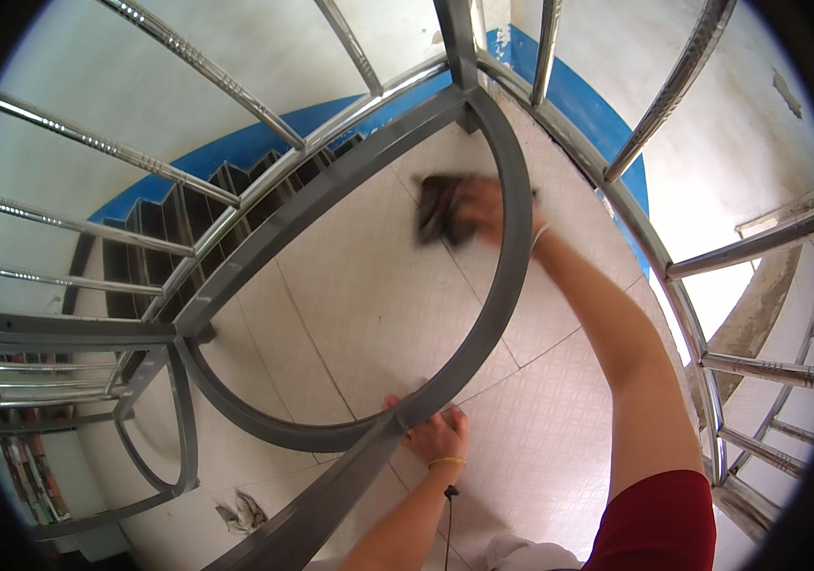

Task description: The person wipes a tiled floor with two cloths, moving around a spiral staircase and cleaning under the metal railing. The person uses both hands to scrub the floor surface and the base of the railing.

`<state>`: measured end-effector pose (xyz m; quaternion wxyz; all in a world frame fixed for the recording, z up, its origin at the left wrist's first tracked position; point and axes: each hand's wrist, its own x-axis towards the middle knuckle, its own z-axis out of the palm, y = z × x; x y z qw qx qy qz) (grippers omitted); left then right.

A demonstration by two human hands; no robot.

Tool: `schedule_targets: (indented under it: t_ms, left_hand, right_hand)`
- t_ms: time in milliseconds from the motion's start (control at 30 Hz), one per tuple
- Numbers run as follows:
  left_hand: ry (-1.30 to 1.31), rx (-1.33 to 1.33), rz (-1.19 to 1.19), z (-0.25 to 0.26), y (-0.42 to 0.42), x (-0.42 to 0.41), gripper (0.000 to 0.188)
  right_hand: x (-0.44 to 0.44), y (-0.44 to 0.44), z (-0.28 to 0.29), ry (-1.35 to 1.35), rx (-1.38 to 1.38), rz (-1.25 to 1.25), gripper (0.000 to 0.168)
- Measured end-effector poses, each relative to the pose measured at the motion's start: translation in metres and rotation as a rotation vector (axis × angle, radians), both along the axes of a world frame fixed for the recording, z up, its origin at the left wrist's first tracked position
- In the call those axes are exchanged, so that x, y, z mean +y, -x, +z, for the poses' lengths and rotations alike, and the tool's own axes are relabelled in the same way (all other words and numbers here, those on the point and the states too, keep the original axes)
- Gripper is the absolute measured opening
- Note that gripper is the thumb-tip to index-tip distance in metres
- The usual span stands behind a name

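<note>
My right hand (484,208) holds a dark, bunched cloth (435,210) against or just above the pale tiled floor (350,300). Both are motion-blurred, and the curved bar of a grey metal frame (515,214) crosses in front of the right wrist. Near the lower junction of that frame is my left hand (442,435), with a yellow bracelet at its wrist. A bar hides part of the left hand; whether it grips the bar or leans on the floor beneath, I cannot tell. Seen through the rounded frame is more tiled floor.
Shiny metal railings (196,61) border the floor on both sides. Dark stairs (157,235) lie beyond the left railing. A crumpled grey cloth (242,512) rests on the floor at lower left, near books (36,478). A thin cable (449,528) hangs before me.
</note>
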<state>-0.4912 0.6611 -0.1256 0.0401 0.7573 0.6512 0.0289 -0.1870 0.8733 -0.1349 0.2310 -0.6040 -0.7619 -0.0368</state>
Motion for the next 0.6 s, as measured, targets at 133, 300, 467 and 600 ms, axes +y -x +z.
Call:
schedule_targets:
  t_ms: [133,300,467,600]
  left_hand:
    - [0.01,-0.009,0.009,0.001,-0.012,-0.001,0.058]
    - [0.004,0.004,0.013,0.002,-0.001,0.001,0.06]
    - [-0.006,0.01,-0.008,-0.001,-0.001,0.003,0.059]
    - [-0.007,0.007,-0.015,-0.007,-0.006,-0.003,0.056]
  right_hand:
    - [0.02,-0.008,-0.001,-0.039,0.005,-0.519,0.028]
    - [-0.035,0.074,-0.001,-0.261,-0.021,0.408,0.023]
    - [-0.014,-0.014,0.007,-0.163,0.109,-0.383,0.02]
    - [-0.01,-0.023,-0.01,0.153,0.05,-0.727,0.016]
